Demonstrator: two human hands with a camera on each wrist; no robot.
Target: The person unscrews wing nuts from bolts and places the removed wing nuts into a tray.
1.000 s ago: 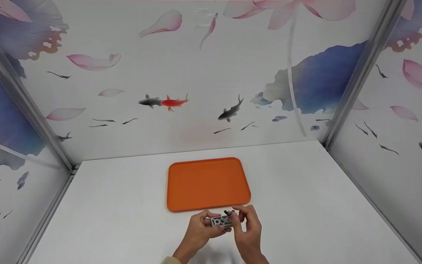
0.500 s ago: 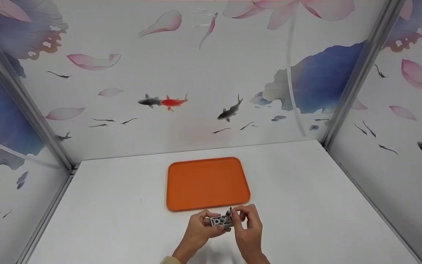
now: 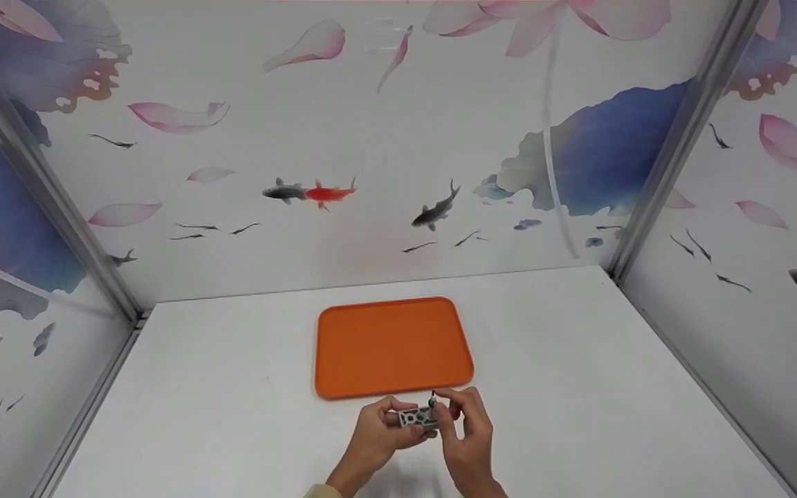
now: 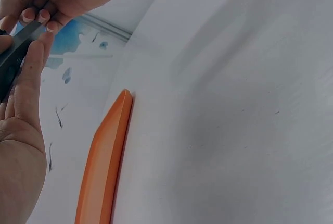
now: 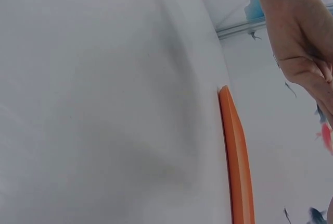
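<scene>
Just in front of the orange tray, my left hand (image 3: 373, 432) holds a small grey block (image 3: 415, 417) with a pattern of rounded holes, between thumb and fingers. A thin dark pin-like piece (image 3: 432, 399) stands up at the block's right end. Thumb and fingertips of my right hand (image 3: 469, 434) pinch at this piece. In the left wrist view, the block (image 4: 23, 41) appears as a dark bar between both hands. The right wrist view catches my left hand (image 5: 307, 47), but the block is out of view there. The block's exact kind is unclear.
A flat orange tray (image 3: 394, 349) lies on the white table (image 3: 232, 387) beyond the hands. Printed panels with fish and petals, such as the back wall (image 3: 371, 138), enclose the table on three sides. Metal posts (image 3: 675, 159) stand at the corners.
The dark piece at the block's right end has gone from tilted to nearly upright as the right fingertips shifted around it. The left hand and block have stayed in place.
</scene>
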